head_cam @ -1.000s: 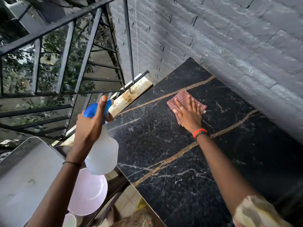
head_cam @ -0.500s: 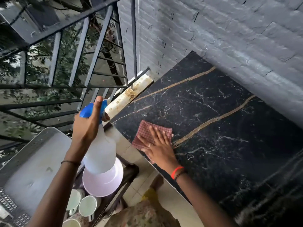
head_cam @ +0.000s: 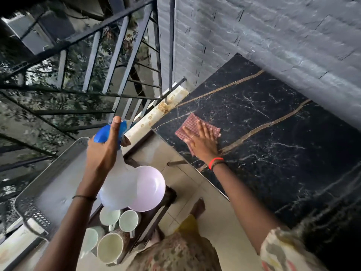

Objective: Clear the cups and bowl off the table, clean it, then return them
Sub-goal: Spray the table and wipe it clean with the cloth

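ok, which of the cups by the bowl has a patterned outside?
The largest cup, nearest the view's bottom edge: its outer wall is brown and patterned. The other cups look plain and pale.

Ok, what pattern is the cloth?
The cloth is red-and-white checked, shown best in the head view.
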A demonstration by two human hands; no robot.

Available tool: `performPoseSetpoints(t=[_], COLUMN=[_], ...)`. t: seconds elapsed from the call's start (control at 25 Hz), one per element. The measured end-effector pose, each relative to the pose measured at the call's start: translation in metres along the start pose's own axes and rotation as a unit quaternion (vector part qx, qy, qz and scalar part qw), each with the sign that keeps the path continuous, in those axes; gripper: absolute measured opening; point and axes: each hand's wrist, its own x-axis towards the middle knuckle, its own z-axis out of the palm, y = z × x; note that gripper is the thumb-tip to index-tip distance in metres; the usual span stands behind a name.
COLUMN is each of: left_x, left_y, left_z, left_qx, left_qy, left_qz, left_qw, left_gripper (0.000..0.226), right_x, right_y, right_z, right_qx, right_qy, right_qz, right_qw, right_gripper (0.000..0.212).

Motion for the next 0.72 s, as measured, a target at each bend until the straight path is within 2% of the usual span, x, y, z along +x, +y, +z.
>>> performPoseSetpoints(t=[0.16,0.24,0.32,0.44,0.56,0.64,0.72], left_x=[-0.018,-0.023,-0.030,-0.041,-0.052,-0.063,-0.074], left_y=[-0.010,-0.012,-0.010,-0.007,-0.005,-0.004,-0.003], left_z=[-0.016,-0.023,-0.027,-0.029,-0.027,-0.023,-0.020], left_qx=[-0.017,-0.011,-0.017,-0.006,-0.005,-0.013,-0.022], left_qy=[-0.001,-0.011,-0.016,-0.023,-0.038,-0.048,-0.052], left_qz=[-0.002,0.010,0.017,0.031,0.037,0.036,0.035], left_qw=[1.000,1.000,1.000,0.999,0.999,0.998,0.998], left_gripper=[0.063,0.067,0.061,0.055,0.066,0.068,0.065], right_x=[-0.093,-0.148,-0.181,-0.176,-0.139,-0.129,-0.143], right_y=[-0.011,0.015,0.059,0.114,0.108,0.086,0.068], right_z=[0.029,0.035,0.033,0.023,0.012,0.010,0.015], right_qx=[-0.018,-0.018,-0.007,0.005,0.033,0.033,0.007], right_qy=[0.012,0.010,0.024,0.004,-0.014,-0.026,-0.028], right_qz=[-0.031,-0.008,0.040,0.116,0.180,0.142,0.065], right_qw=[0.999,1.000,0.999,0.993,0.983,0.989,0.997], right_gripper=[0.053,0.054,0.056,0.063,0.052,0.051,0.049])
